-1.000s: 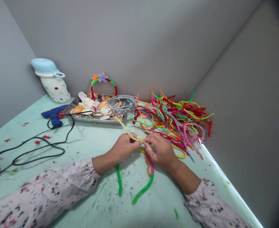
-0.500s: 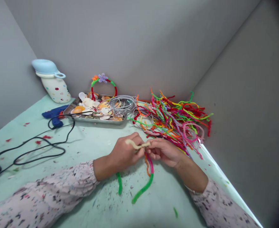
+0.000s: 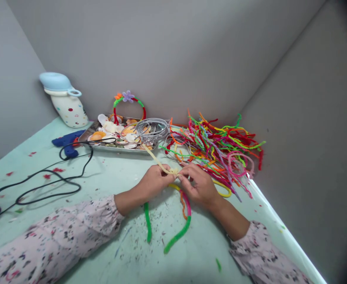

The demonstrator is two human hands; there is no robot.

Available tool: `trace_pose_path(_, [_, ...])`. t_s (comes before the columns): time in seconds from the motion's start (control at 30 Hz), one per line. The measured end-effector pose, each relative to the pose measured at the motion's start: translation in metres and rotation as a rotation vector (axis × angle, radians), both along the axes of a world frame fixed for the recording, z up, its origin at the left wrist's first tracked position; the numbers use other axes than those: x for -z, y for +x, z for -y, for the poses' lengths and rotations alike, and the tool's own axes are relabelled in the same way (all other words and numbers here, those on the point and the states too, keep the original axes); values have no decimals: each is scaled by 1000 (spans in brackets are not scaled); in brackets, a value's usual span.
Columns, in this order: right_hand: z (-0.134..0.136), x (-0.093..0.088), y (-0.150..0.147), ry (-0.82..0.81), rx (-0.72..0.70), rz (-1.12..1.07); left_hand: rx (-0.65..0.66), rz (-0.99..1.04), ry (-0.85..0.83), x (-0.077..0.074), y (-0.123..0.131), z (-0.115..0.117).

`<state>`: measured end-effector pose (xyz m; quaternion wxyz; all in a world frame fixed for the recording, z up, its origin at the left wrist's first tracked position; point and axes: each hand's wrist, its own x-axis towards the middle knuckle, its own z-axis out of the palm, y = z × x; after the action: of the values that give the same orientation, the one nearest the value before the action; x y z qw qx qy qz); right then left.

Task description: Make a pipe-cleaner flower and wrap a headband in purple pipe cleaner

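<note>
Between the fingertips of both hands is a pale yellow pipe cleaner [image 3: 155, 158], bunched at its near end, with a long tail sticking up to the left. My left hand [image 3: 153, 182] pinches it from the left, and my right hand [image 3: 199, 184] pinches the bunched part from the right. Below them on the table lies a headband wrapped in pipe cleaner [image 3: 178, 236], green at its ends with pink and yellow above; my hands hide part of it. A thin orange strand [image 3: 184, 207] hangs along its pink section.
Behind stands a metal tray [image 3: 123, 150] of seashells with coiled grey wire [image 3: 152, 129] and a finished flower headband [image 3: 128, 97]. A heap of coloured pipe cleaners [image 3: 215, 146] lies right. At left are a blue glue gun [image 3: 68, 142], its black cord [image 3: 52, 173] and a bottle [image 3: 68, 104].
The pale pipe cleaner's tail now points up and left, longer than before. My fingers have shifted slightly left, uncovering the yellow part of the headband.
</note>
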<state>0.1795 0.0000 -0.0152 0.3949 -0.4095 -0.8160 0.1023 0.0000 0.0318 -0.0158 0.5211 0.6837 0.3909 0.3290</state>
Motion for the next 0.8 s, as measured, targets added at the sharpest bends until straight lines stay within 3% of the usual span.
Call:
trace_pose_path(0.13, [2, -10, -2, -246, 44, -129, 13, -89, 184, -3, -1, 6])
trace_pose_path(0.3, [3, -15, -5, -957, 45, -523, 51, -251, 616, -13, -3, 18])
trace_pose_path(0.37, [3, -15, -4, -1121, 16, -673, 65, -250, 653, -14, -2, 19])
trace_pose_path(0.43, [1, -14, -3, -1137, -6, -704, 17, -218, 534, -12, -1, 16])
trace_pose_path(0.57, [-3, -8, 0, -959, -15, -647, -52, -47, 103, -6, 1, 6])
trace_pose_path(0.8, [-1, -2, -6, -775, 52, -555, -3, 71, -49, -5, -1, 4])
